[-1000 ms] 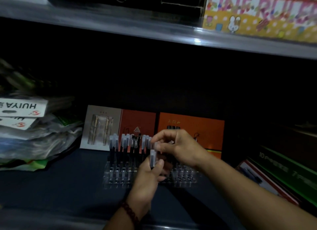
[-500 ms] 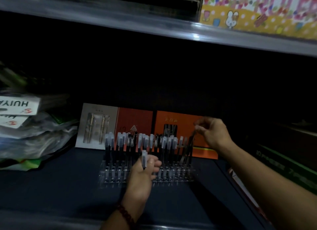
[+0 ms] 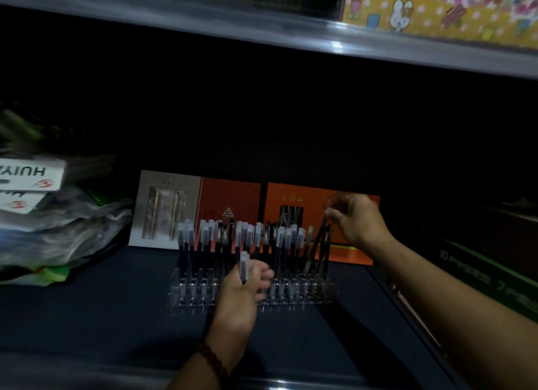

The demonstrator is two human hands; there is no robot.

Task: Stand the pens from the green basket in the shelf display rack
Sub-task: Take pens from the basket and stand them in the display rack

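Fingers of the right hand are curled in a pinch on the top of a dark pen at the right end of the display rack. The pen leans a bit; the light is too dim to tell whether its tip is in a hole. The left hand grips a small bunch of spare pens, caps up, just in front of the rack's middle. The rack is mostly full, on a dark shelf, with an orange box propped behind. The green basket is not in view. To do well: line the tip over a free hole, straighten the pen, press down, don't knock the neighbours, release once it stands.
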